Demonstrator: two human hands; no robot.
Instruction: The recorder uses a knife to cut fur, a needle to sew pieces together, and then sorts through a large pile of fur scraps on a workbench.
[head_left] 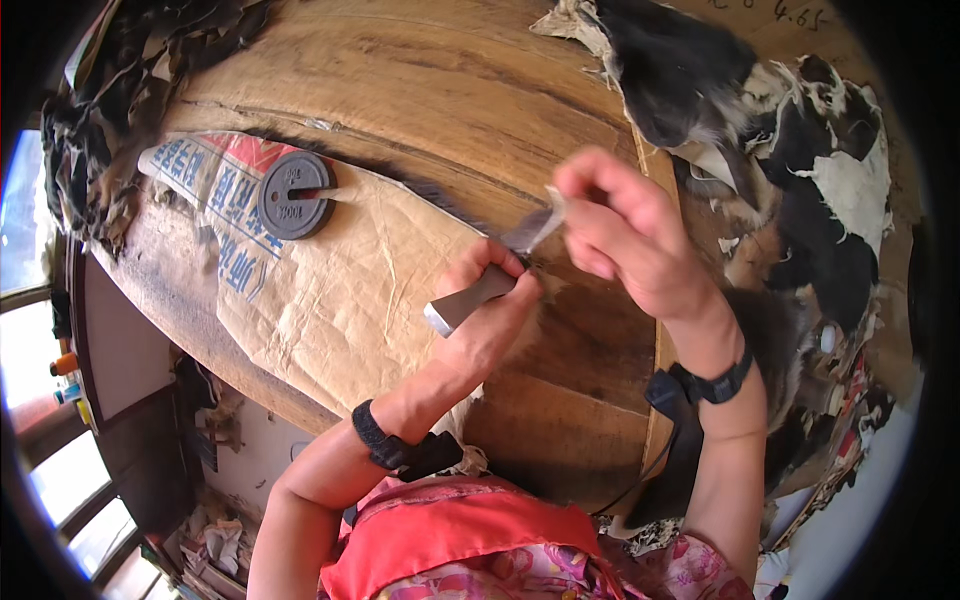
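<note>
My left hand (490, 300) is closed around a flat metal blade (468, 300) with a bright bevelled end, beside the pointed right end of a brown paper pattern (350, 270). Up and to the right, my right hand (630, 230) pinches a thin pale strip of fur hide (546, 226), which stretches down toward my left fingers. Motion slightly blurs the right fingertips. Dark fur (440, 194) shows along the paper's far edge. On the paper's left part rests a round dark slotted weight (296, 196).
The wooden board (430, 90) under the paper has a raised strip (655, 370) along its right side. Black and white fur pieces (800, 190) heap up at right, and dark scraps (110, 150) hang at far left. Dark straps circle both my wrists.
</note>
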